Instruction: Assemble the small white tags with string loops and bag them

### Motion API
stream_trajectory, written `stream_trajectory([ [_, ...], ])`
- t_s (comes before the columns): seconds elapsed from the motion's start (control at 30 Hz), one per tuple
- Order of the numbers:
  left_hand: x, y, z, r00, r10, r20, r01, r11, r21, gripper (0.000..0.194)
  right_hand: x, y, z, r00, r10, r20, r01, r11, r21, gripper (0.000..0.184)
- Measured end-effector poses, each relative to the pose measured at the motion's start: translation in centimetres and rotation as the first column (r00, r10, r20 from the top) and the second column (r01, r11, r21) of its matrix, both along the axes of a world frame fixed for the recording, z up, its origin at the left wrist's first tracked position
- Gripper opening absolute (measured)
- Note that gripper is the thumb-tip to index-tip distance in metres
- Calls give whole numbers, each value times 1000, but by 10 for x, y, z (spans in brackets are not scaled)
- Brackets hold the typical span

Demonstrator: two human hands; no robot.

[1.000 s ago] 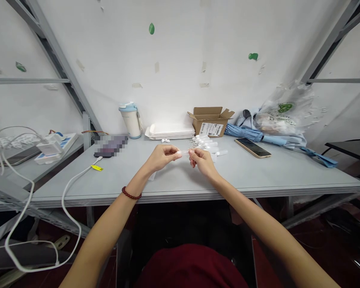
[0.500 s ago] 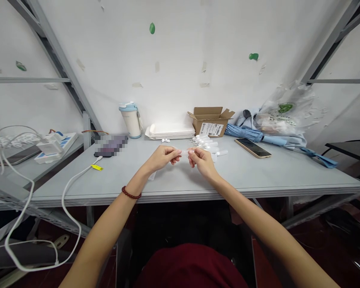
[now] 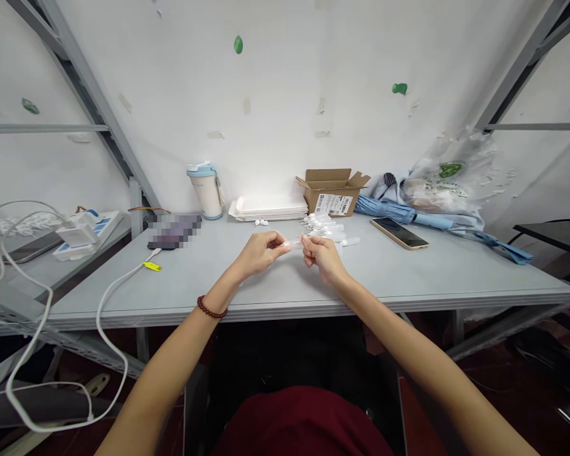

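My left hand (image 3: 261,252) pinches a small white-and-clear piece (image 3: 287,245) between thumb and forefinger, just above the table. A thin stem runs from this piece toward my right hand (image 3: 320,253), whose fingertips are closed at its far end. What the right fingertips cover is too small to make out. Right behind that hand lie several small white squeeze bottles (image 3: 333,229), some with thin needle tips. Two or so small white caps (image 3: 261,222) rest on the table behind my left hand.
At the back of the grey table (image 3: 171,285) stand a tumbler (image 3: 208,191), stacked white trays (image 3: 268,208) and an open carton (image 3: 335,196). To the right are a phone (image 3: 399,233), a blue umbrella (image 3: 403,212) and a plastic bag (image 3: 449,180). A cable (image 3: 105,304) hangs at left.
My fingertips have moved slightly apart, showing more of the thin stem between them. The left hand has turned a little, with its thumb lower. The view has shifted slightly.
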State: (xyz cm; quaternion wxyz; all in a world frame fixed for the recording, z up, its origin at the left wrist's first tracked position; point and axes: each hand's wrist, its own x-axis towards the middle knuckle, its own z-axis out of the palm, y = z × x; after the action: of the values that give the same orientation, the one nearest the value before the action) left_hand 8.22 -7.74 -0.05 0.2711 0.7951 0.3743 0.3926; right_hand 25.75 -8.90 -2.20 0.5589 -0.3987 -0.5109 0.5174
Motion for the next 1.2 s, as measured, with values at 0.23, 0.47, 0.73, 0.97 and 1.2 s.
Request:
stream_trajectory([
  [0.23,1,-4,7,996,-37,86,50,988,-147,31,-1,-2,2,1000,2,2,-2,1000,9,46],
  [0.47,-2,1,8,972,-35,231,118,926,-358,43,-7,-7,-4,926,-181,331,35,914,404,36],
  [0.73,-2,-1,8,987,-40,158,96,927,-363,49,-6,-11,-4,853,-267,448,24,878,478,30],
  [0.97,4,-6,6,998,-51,41,57,982,-182,44,-1,1,-6,883,-230,409,66,924,378,54],
  [1.2,4,-4,5,999,-5,41,10,994,-109,34,0,7,-9,924,-122,363,19,962,274,56],
])
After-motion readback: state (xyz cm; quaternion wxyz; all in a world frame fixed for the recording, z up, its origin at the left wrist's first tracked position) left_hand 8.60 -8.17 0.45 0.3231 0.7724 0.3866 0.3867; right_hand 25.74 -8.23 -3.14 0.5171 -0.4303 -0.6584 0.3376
